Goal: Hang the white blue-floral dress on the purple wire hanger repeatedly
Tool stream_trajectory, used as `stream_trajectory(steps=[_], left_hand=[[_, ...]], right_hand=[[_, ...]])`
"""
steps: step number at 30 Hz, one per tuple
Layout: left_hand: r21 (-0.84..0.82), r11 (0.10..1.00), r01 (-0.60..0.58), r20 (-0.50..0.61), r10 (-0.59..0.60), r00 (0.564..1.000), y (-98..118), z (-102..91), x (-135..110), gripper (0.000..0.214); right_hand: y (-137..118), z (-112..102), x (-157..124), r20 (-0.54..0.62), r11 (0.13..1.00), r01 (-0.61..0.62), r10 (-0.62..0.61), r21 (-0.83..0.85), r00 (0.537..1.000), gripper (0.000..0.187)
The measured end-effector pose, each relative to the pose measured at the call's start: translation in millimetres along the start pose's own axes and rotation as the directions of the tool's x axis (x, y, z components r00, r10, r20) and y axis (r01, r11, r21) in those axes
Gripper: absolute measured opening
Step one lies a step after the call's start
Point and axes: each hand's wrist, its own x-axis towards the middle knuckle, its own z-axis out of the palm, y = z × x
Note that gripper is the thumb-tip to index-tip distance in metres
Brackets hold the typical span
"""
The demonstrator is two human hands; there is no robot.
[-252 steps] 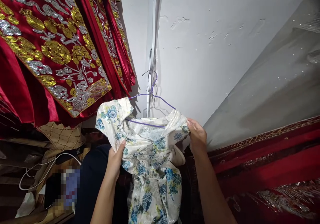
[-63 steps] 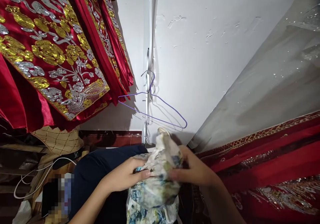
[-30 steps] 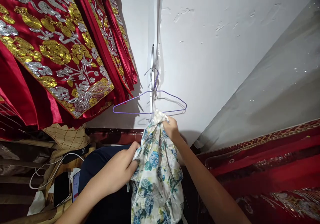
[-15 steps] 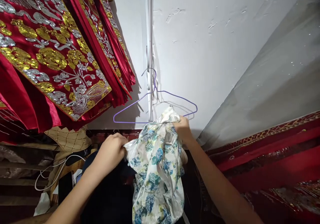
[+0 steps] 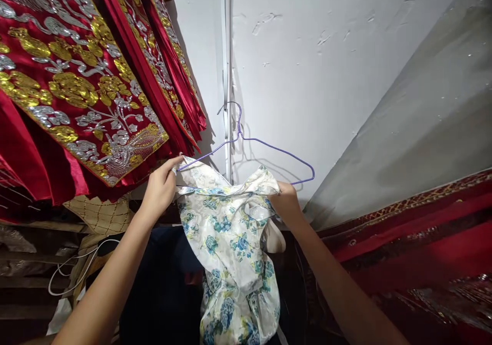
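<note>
A white dress with blue and green flowers point(image 5: 226, 232) hangs between my hands, its lower part bunched. My left hand point(image 5: 161, 186) is closed on the left shoulder edge of the dress, at the left end of a purple wire hanger point(image 5: 272, 146). That hanger end sits inside the garment's neckline. My right hand point(image 5: 286, 201) grips the right shoulder edge, just below the hanger's right arm, which is outside the cloth. The hanger's hook loops at a narrow metal rail point(image 5: 226, 42) against the wall.
Red garments with gold and silver embroidery point(image 5: 92, 88) hang at upper left. A white wall point(image 5: 292, 78) stands behind the hanger, with a grey sheet point(image 5: 415, 119) to the right. Red cloth point(image 5: 415, 247) lies lower right, and a white cable point(image 5: 73, 273) curls at lower left.
My left hand has moved up and left, spreading the dress and bringing its left shoulder over the hanger's left end. My right hand keeps its grip on the other side.
</note>
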Motion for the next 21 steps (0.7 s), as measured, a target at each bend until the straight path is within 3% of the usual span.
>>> stream_trajectory(steps=[3, 5, 8, 10, 14, 16, 18, 21], left_hand=[[-0.051, 0.995, 0.083, -0.086, -0.087, 0.993, -9.1, -2.0, -5.3, 0.038], [-0.197, 0.966, 0.167, -0.112, -0.191, 0.975, -20.7, -3.3, -16.8, 0.032], [-0.535, 0.814, 0.227, -0.091, -0.323, 0.942, -33.1, -4.3, -38.5, 0.024], [-0.646, 0.739, 0.193, -0.117, -0.345, 0.931, -32.8, -6.2, -48.1, 0.021], [-0.5, 0.86, 0.103, -0.156, -0.207, 0.966, -9.8, -12.6, -38.1, 0.02], [-0.349, 0.937, 0.005, -0.102, -0.043, 0.994, 8.8, -11.3, -20.3, 0.022], [-0.188, 0.975, -0.117, -0.035, 0.112, 0.993, 26.8, -4.1, -0.1, 0.022], [-0.009, 0.977, -0.211, 0.067, 0.212, 0.975, 42.8, 13.1, 24.2, 0.037]], right_hand=[[-2.0, -0.1, -0.3, -0.026, 1.0, 0.021, -0.022, -0.015, 0.999, 0.022], [-4.4, -2.8, 2.5, -0.08, 0.999, 0.02, -0.024, -0.044, 0.997, 0.023], [-6.0, -5.3, 5.4, -0.134, 0.995, 0.01, -0.023, -0.095, 0.991, 0.025], [-5.6, -4.1, 3.8, -0.107, 0.996, 0.007, -0.016, -0.087, 0.994, 0.026], [-6.0, 3.8, -6.4, -0.005, 0.998, 0.057, -0.057, -0.041, 0.998, 0.028], [-8.2, 8.9, -11.7, 0.023, 0.995, 0.088, -0.088, -0.035, 0.996, 0.028], [-11.5, 12.7, -15.0, 0.046, 0.994, 0.104, -0.102, -0.024, 0.994, 0.026], [-18.1, 10.0, -16.2, 0.086, 0.994, 0.112, -0.11, -0.009, 0.99, 0.024]])
